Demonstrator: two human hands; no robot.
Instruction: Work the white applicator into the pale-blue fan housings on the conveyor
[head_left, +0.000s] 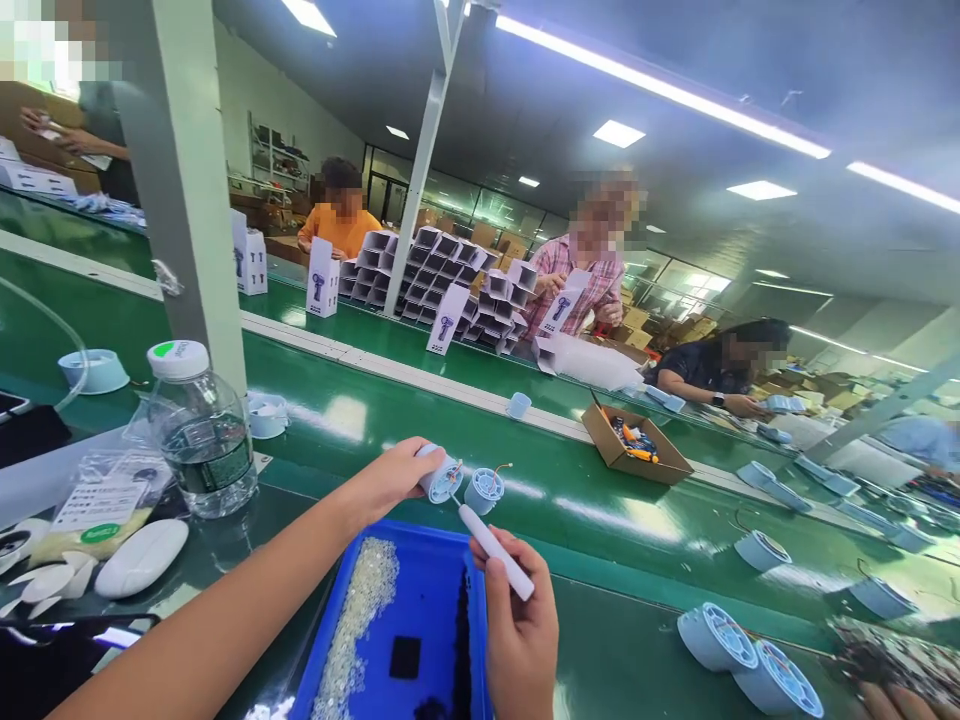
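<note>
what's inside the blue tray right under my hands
The blue tray holds a long heap of tiny clear-whitish pieces along its left side and a dark square patch. The right hand covers its right edge.

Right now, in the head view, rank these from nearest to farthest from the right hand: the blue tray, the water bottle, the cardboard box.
1. Blue tray: directly beside and under the right hand.
2. Cardboard box: up the green belt, to the right.
3. Water bottle: far left, beside the pillar.
</note>
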